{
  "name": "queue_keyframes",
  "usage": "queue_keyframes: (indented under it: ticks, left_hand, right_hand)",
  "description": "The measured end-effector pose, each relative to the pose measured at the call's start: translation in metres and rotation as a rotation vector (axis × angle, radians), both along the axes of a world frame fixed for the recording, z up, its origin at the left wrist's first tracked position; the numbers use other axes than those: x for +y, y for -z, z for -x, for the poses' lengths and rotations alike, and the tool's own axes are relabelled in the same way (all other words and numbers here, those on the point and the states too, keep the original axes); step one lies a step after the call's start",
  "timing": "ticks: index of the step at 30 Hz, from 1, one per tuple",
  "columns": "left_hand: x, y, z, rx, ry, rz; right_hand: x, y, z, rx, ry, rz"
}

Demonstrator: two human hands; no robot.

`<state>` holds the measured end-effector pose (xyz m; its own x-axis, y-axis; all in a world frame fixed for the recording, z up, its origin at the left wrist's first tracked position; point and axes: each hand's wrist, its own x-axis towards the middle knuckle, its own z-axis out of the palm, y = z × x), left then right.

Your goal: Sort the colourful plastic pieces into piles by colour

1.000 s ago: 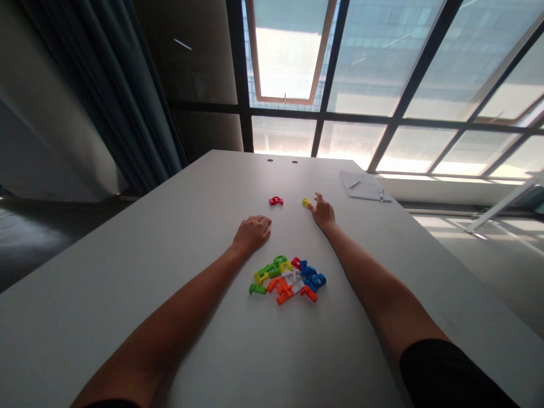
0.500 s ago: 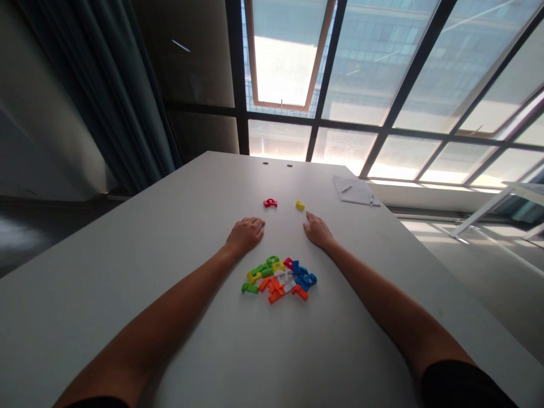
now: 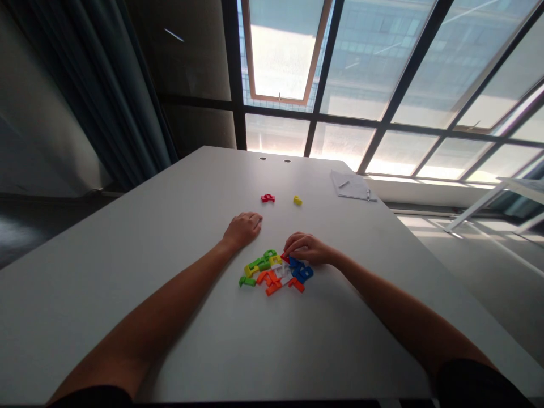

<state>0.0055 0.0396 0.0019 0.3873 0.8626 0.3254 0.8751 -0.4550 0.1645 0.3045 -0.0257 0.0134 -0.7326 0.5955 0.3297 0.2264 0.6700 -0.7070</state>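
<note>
My left hand (image 3: 244,229) rests palm down on the white table, fingers loosely stretched and nothing in them. At the far side of a loose pile, the fingers of my right hand (image 3: 308,248) close on a small red plastic piece (image 3: 284,258), partly hidden by them. Around it lie green pieces (image 3: 266,262), yellow ones (image 3: 250,271), white ones (image 3: 283,273), orange ones (image 3: 272,282) and blue ones (image 3: 304,272). Beyond my hands, a red assembled-looking piece (image 3: 267,198) and a single yellow piece (image 3: 297,200) stand apart on the table.
Paper sheets (image 3: 352,186) with pens on them lie near the table's right edge. Two round holes (image 3: 288,161) sit near the far edge of the table (image 3: 204,187). Large windows are behind, a dark curtain (image 3: 97,85) at the left and a white-framed table (image 3: 480,207) at the right.
My right hand has moved back from beside the single yellow piece to the pile, onto a red piece there. My left hand has stayed in place. The view has shifted slightly.
</note>
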Motion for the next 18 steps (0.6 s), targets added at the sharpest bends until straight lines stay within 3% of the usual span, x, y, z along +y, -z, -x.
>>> queue_keyframes:
  ticks: [3,8,11,15,18]
  left_hand:
    - [0.001,0.001,0.000,0.008,0.003,-0.005]
    - [0.000,0.000,0.000,0.013,-0.006,-0.002]
    - [0.000,-0.001,0.000,0.008,-0.001,-0.001]
    - [0.000,-0.001,0.000,-0.009,0.000,-0.001]
    - [0.000,0.000,0.000,-0.008,-0.002,-0.005]
  right_hand:
    - [0.001,-0.003,-0.004,-0.051,0.008,-0.048]
    - [0.009,0.002,-0.026,-0.064,0.302,0.076]
    - [0.009,0.002,-0.028,-0.010,0.364,0.071]
    - [-0.005,-0.007,-0.006,-0.015,0.211,-0.227]
    - [-0.020,-0.016,0.015,-0.111,0.052,-0.342]
